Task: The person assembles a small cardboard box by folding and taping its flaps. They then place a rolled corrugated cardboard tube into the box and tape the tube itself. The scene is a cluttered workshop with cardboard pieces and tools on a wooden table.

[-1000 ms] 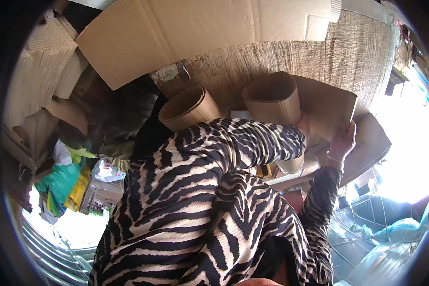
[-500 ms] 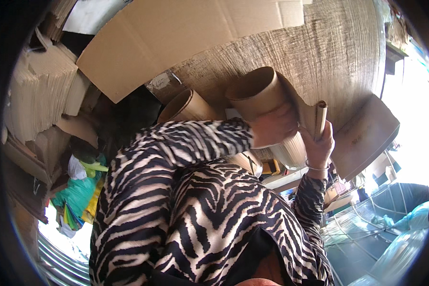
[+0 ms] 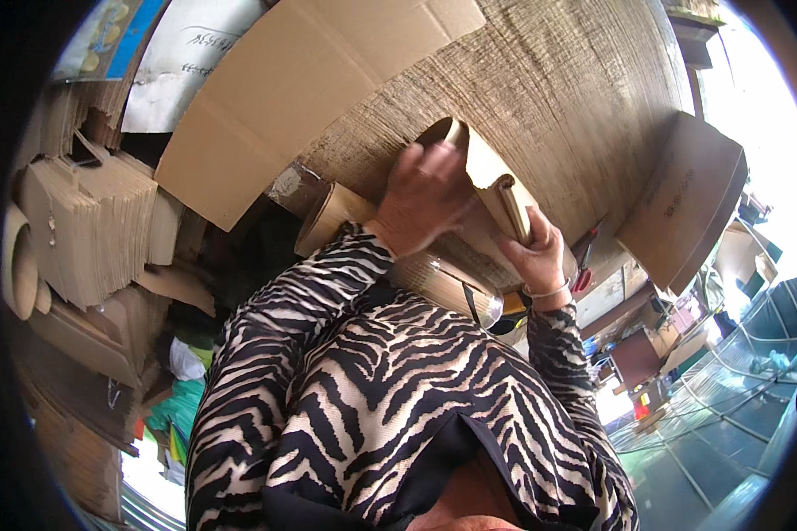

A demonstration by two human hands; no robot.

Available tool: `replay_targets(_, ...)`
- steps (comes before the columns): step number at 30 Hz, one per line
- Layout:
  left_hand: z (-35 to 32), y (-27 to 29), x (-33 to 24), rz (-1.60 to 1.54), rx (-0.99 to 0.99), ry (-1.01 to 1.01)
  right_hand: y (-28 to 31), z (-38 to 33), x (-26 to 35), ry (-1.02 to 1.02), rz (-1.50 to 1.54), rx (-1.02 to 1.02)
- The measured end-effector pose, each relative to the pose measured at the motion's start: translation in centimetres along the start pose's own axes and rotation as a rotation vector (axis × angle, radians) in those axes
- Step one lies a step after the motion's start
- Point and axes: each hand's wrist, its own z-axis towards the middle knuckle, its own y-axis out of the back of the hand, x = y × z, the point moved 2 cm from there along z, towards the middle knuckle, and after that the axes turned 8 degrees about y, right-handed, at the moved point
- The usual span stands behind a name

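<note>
A sheet of brown cardboard (image 3: 490, 164) is curled into a roll over the wooden board, with a tighter rolled edge at its right. My right hand (image 3: 540, 255) is closed around that rolled edge, thumb on the near side. Across the left side of the curl lies my left hand (image 3: 423, 199), its fingers smeared by motion near the upper opening; how firmly they grip does not show. Beside my left wrist lies another cardboard tube (image 3: 332, 215). Below my hands is a clear-wrapped pale cylinder (image 3: 443, 288) with a dark band.
The wooden board (image 3: 558, 88) carries a large flat cardboard sheet (image 3: 310, 80) at the far left and a bent cardboard piece (image 3: 686, 203) at the right. Red-handled scissors (image 3: 582, 279) lie past my right hand. Stacked folded cardboard (image 3: 84, 230) stands at left.
My left hand has drawn back to the left and upward across the curl. The curl's wide round opening now looks narrower. My right hand still holds the rolled edge, and the whole view has shifted.
</note>
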Motion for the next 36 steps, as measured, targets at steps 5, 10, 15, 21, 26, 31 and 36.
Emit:
replay_targets(5, -0.2, 0.0, 2.5, -0.44, 0.014, 0.303, 0.4, 1.1, -0.7, 0.067, 0.066, 0.003)
replay_targets(10, 0.3, -2.1, 3.7, -0.733, 0.016, 0.357, 1.1, 1.9, 0.4, 0.115, -0.053, 0.068)
replay_targets(15, 0.2, -1.6, 3.6, -0.702, 0.103, 0.445, 2.1, 3.1, 1.8, 0.018, 0.212, 0.101)
replay_targets(21, 0.0, -1.5, 3.3, -0.658, 0.176, 0.555, -0.8, 2.6, 5.3, 0.351, -0.376, 0.114)
replay_targets(26, 1.2, -1.5, 3.4, -0.774, 0.112, 0.485, -4.3, -0.1, 3.5, 0.382, -0.418, 0.078)
replay_targets(31, 3.2, -1.3, 3.5, -0.846, 0.196, 0.455, -4.7, 0.1, 1.9, 0.532, -0.418, -0.087)
replay_targets(36, 6.0, -2.3, 5.2, -1.449, 0.549, 0.66, -3.7, 1.2, 1.0, 0.584, -0.376, -0.059)
